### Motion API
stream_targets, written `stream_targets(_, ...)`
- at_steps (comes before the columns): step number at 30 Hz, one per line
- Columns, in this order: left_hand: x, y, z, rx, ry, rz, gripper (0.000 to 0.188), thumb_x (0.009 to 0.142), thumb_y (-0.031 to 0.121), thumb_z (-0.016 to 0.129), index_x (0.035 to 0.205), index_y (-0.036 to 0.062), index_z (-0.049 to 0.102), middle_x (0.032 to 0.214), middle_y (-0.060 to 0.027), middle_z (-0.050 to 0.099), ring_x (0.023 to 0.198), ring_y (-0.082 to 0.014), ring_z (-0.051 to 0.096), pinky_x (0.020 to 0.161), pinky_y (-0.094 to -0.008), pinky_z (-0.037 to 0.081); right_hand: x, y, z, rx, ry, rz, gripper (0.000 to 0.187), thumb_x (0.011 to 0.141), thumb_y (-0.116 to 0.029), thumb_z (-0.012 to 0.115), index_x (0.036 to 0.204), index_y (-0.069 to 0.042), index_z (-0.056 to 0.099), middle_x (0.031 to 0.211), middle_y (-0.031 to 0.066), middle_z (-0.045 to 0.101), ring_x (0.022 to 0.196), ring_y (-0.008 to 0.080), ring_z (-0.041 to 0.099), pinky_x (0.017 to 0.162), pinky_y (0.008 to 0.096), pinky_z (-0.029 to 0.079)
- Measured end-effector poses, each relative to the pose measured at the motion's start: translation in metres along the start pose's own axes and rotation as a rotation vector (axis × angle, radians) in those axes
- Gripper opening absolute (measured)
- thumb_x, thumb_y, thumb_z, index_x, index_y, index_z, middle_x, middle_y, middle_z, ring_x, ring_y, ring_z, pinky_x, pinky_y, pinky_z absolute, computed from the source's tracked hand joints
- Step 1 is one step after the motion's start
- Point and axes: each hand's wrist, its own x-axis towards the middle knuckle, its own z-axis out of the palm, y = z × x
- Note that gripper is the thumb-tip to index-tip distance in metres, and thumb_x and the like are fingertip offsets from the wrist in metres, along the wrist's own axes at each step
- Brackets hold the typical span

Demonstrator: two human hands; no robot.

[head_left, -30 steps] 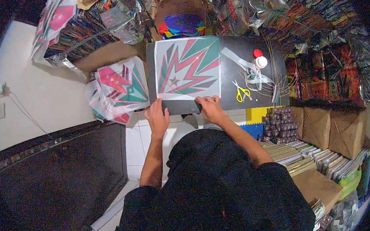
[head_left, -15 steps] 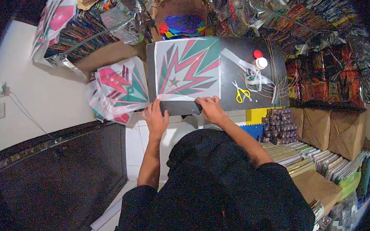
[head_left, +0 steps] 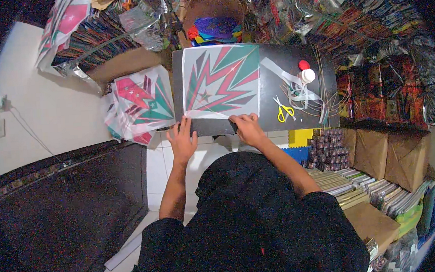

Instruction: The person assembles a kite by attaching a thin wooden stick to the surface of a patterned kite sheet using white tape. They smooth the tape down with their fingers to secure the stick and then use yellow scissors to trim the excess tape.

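A square printed sheet (head_left: 222, 82) in white, green and red, with jagged rays and a star, lies flat on the dark table (head_left: 279, 90). A thin pale line crosses it diagonally. My left hand (head_left: 183, 140) rests at its near left corner, fingers stretched and apart, fingertips touching the border. At the near edge, right of the middle, my right hand (head_left: 249, 129) has its fingers curled down on the sheet's border. What lies under that palm is hidden. Yellow-handled scissors (head_left: 284, 110) lie to the right of this hand.
Right on the table are a white bottle (head_left: 307, 75), a red cap (head_left: 304, 65), white strips (head_left: 278, 71) and thin sticks (head_left: 327, 97). More printed sheets (head_left: 143, 103) lie left of it. Packed stacks (head_left: 384, 13) and an open cardboard box (head_left: 212, 9) stand behind.
My left hand's fingers have shifted very slightly at the sheet's corner. The right hand and the sheet stay nearly where they were.
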Motion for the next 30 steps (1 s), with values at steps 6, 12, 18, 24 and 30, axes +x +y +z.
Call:
stream_targets(6,0.000,0.004,0.000,0.021,-0.037,-0.006,0.067,0.096,0.032,0.066,0.159,0.0159,0.049,0.168,-0.0073,0.043,0.145,-0.0351,0.044,0.118,-0.0682,0.021,-0.001,-0.004,-0.006,0.006,0.022,-0.023,0.062,0.087,-0.011,0.075,0.145,-0.014,0.053,0.127,0.0077,0.069,0.123,0.0279,0.062,0.105,0.0537,0.035)
stream_targets(12,-0.001,0.005,0.005,0.020,-0.007,-0.027,0.071,0.096,0.032,0.063,0.163,0.0147,0.044,0.171,-0.0085,0.039,0.145,-0.0353,0.043,0.117,-0.0694,0.021,-0.001,-0.004,-0.004,-0.011,0.057,-0.034,0.060,0.087,-0.011,0.076,0.143,-0.013,0.055,0.126,0.0075,0.069,0.122,0.0277,0.063,0.104,0.0526,0.036)
stream_targets(18,-0.002,0.004,0.007,0.012,0.010,0.000,0.072,0.096,0.032,0.063,0.164,0.0185,0.044,0.172,-0.0088,0.037,0.145,-0.0371,0.042,0.115,-0.0716,0.021,-0.001,-0.007,-0.009,-0.030,0.049,-0.026,0.059,0.086,-0.010,0.075,0.141,-0.013,0.057,0.121,0.0069,0.070,0.120,0.0264,0.064,0.103,0.0513,0.036)
stream_targets(24,-0.001,0.012,0.004,0.103,-0.044,0.015,0.070,0.096,0.033,0.064,0.163,0.0322,0.045,0.171,-0.0150,0.036,0.144,-0.0430,0.042,0.113,-0.0739,0.025,-0.001,-0.007,-0.008,-0.033,0.043,-0.025,0.060,0.085,-0.009,0.075,0.142,-0.013,0.057,0.121,0.0065,0.069,0.120,0.0261,0.064,0.103,0.0523,0.036)
stream_targets(30,0.002,0.024,-0.008,0.145,-0.091,0.072,0.075,0.095,0.038,0.064,0.166,0.0407,0.039,0.170,-0.0274,0.031,0.145,-0.0471,0.040,0.117,-0.0717,0.025,0.000,-0.004,-0.003,0.002,0.063,-0.032,0.058,0.084,-0.003,0.071,0.140,-0.014,0.057,0.119,0.0078,0.068,0.119,0.0274,0.064,0.104,0.0522,0.035)
